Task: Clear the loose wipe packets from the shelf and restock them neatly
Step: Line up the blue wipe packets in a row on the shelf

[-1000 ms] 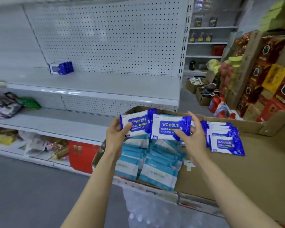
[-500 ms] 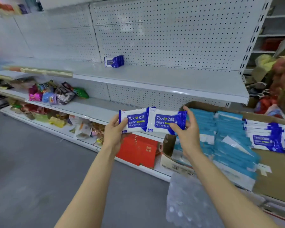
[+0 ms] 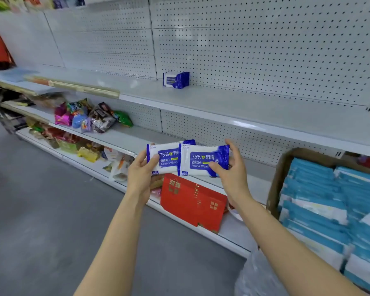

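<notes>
I hold two blue-and-white alcohol wipe packets side by side in front of me, overlapping at the middle. My left hand [image 3: 141,172] grips the left packet [image 3: 166,159] by its left end. My right hand [image 3: 231,171] grips the right packet [image 3: 203,160] by its right end. Both packets hang in the air in front of the lower shelves. Further back, a small upright row of the same wipe packets [image 3: 176,80] stands on the white upper shelf [image 3: 254,112] against the pegboard.
A cardboard box [image 3: 279,178] at the right holds several light-blue wipe packs [image 3: 320,201]. A red box [image 3: 190,201] leans on the bottom shelf below my hands. Snack bags [image 3: 90,117] lie on the middle shelf at left. Grey floor lies to the left.
The view has swung left, away from the cardboard box and toward the shelves. Both hands still carry the two packets, now in front of the shelf unit; the row on the upper shelf looks nearer.
</notes>
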The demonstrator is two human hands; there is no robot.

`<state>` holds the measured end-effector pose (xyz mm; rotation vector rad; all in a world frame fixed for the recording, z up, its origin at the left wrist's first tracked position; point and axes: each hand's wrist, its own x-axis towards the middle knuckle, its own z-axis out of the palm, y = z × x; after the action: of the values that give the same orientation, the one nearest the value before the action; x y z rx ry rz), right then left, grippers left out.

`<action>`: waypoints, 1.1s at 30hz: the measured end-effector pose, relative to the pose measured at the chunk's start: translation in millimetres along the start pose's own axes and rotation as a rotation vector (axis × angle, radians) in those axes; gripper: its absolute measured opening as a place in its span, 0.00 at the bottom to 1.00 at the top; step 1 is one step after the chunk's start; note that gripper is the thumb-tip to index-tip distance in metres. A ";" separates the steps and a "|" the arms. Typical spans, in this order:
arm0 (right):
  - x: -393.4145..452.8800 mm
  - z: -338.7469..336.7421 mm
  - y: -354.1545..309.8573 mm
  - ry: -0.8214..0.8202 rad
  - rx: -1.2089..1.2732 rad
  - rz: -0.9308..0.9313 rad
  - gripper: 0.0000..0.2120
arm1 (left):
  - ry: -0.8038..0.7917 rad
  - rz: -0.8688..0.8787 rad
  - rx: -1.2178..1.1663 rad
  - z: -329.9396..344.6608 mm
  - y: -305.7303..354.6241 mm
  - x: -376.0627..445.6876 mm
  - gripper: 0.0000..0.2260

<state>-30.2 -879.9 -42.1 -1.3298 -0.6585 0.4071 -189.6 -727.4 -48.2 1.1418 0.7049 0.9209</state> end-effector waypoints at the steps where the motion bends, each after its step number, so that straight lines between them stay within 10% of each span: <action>1: 9.0 8.5 5.7 -0.003 0.000 0.002 0.34 | 0.012 0.000 0.008 -4.6 0.0 10.4 0.12; 17: 156.5 121.6 49.9 -0.004 0.004 0.020 0.34 | 0.090 -0.008 0.047 -52.6 27.2 186.6 0.12; 33: 278.7 233.0 81.7 0.247 -0.031 -0.019 0.34 | -0.293 -0.023 0.095 -85.9 57.5 403.2 0.14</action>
<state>36.6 -513.7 -40.9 -1.3755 -0.4729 0.2128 -89.9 -324.2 -22.5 1.3177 0.5254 0.6872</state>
